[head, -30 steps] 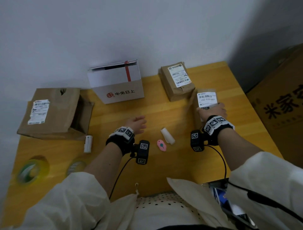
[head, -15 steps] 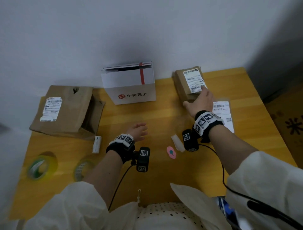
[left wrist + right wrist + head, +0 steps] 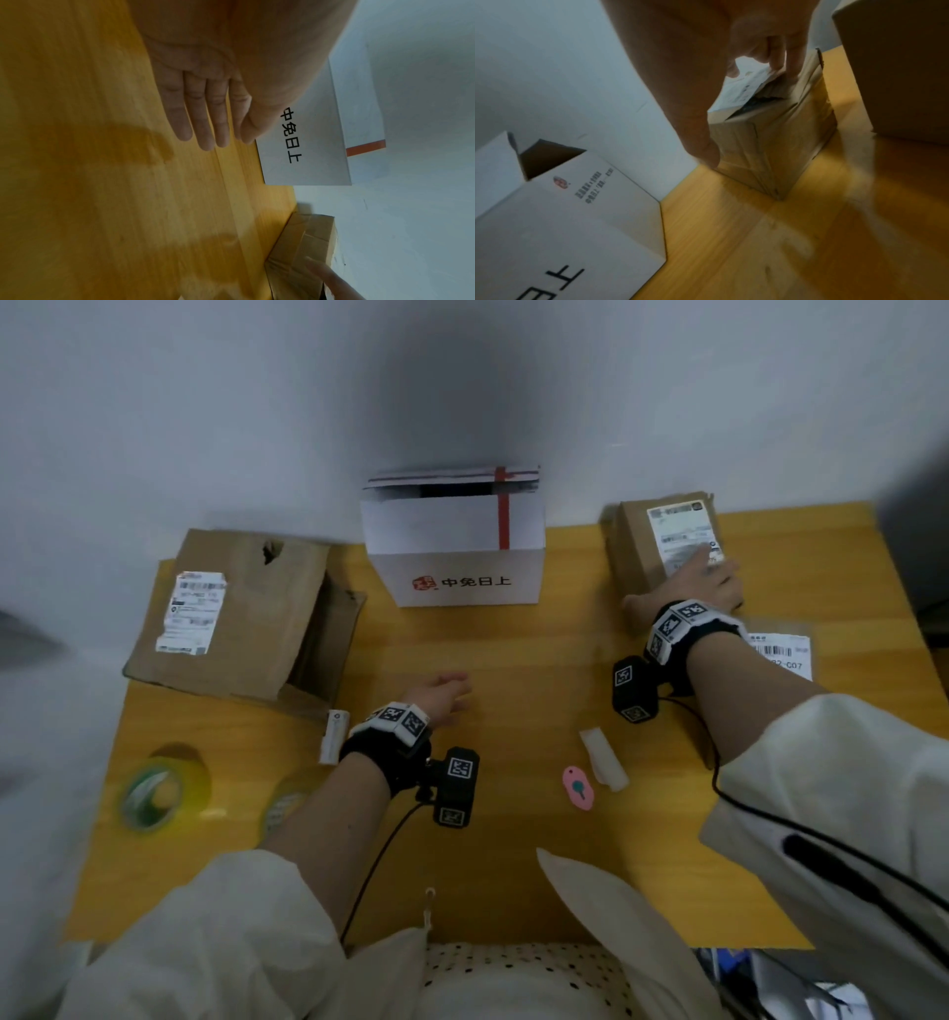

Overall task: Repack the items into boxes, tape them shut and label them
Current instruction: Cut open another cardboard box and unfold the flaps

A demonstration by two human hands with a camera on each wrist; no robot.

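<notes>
A small brown box (image 3: 642,552) with a white label stands at the table's back right. My right hand (image 3: 703,582) grips it: in the right wrist view the fingers (image 3: 782,60) curl over the box's (image 3: 782,142) top edge and the thumb lies against its near corner. My left hand (image 3: 436,695) hovers flat and open over the middle of the table, fingers (image 3: 205,121) straight and holding nothing. A white box (image 3: 457,546) with its top flaps open stands at the back centre. A pink item (image 3: 579,787) and a white item (image 3: 603,757) lie loose.
A large brown box (image 3: 231,618) lies on its side at the left, a small white tube (image 3: 334,737) by it. Two tape rolls (image 3: 154,793) (image 3: 285,806) sit front left. A labelled parcel (image 3: 780,649) lies right of my right wrist. The wall is close behind.
My right hand has let go of the labelled parcel at the right, reached back to the small brown box and taken hold of it. The left hand has barely moved.
</notes>
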